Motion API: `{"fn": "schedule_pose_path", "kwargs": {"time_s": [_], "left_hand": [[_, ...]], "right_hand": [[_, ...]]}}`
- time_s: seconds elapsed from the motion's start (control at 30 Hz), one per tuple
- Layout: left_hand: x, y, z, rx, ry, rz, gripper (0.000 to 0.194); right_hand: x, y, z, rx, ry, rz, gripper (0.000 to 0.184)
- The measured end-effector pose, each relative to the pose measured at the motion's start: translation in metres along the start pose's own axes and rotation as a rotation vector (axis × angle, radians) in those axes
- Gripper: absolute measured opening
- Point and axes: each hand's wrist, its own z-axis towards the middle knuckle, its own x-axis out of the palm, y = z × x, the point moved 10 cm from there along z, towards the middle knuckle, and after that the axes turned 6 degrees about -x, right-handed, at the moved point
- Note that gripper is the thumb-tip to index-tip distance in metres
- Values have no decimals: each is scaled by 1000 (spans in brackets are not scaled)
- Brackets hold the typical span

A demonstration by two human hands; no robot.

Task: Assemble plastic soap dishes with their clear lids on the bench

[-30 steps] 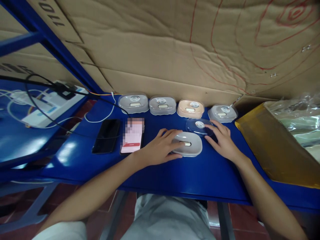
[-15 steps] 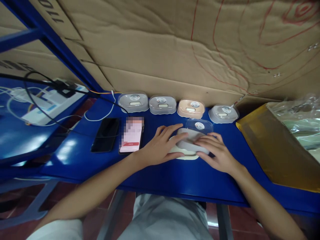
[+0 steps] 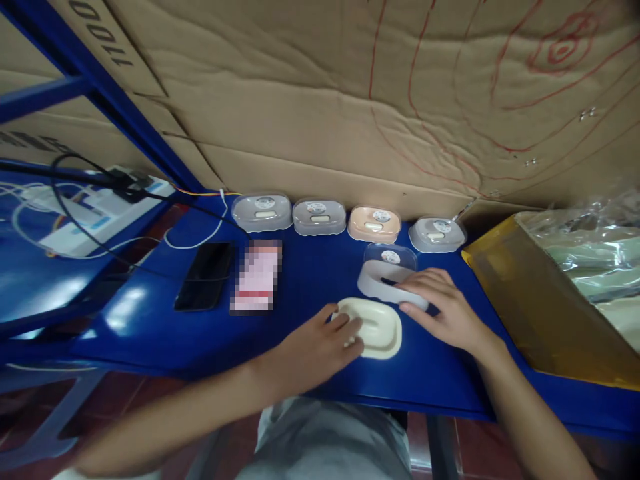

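My left hand [image 3: 327, 343] lies over the left side of a shallow cream oval dish [image 3: 384, 328], its fingers curled on the rim and inner face. My right hand [image 3: 437, 303] grips the right end of a pale grey oval ring-shaped piece [image 3: 373, 281], tilted, with its hollow inside showing. Just behind that piece lies a clear plastic lid [image 3: 383, 253] with a round white sticker. The right hand's fingertips reach inside the grey piece, the thumb outside it.
Along the cardboard wall stand several lidded soap boxes, among them a peach one [image 3: 374, 225] and a grey one [image 3: 437, 235]. Two phones, one dark [image 3: 204, 277] and one lit [image 3: 257, 277], lie left. A box [image 3: 530, 313] with plastic-wrapped pieces stands right; a power strip [image 3: 105, 220] is far left.
The grey piece has come apart from the cream dish and is now tilted behind it in my right hand. My left hand and the dish have moved toward me.
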Motion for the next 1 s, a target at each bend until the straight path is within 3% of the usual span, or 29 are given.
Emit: {"fn": "schedule_pose_path", "kwargs": {"time_s": [0.1, 0.23, 0.3, 0.43, 0.57, 0.83, 1.0], "left_hand": [[0, -21, -21, -38, -28, -13, 16], [1, -27, -41, -143, -47, -18, 24], [-1, -22, -44, -193, -67, -55, 28], [2, -13, -40, -239, -86, -103, 53], [13, -3, -36, -269, -64, -83, 75], [15, 16, -62, -363, -58, -93, 78], [9, 29, -78, -451, -66, -96, 67]], "right_hand": [[31, 15, 3, -66, 61, -7, 28], [54, 19, 2, -112, 139, -20, 36], [48, 7, 1, -68, 100, -61, 46], [30, -42, -5, 212, -32, -174, 66], [51, -61, -6, 287, 6, -197, 65], [104, -33, 48, 256, 99, -138, 61], [116, -19, 89, 180, 111, -106, 59]]}}
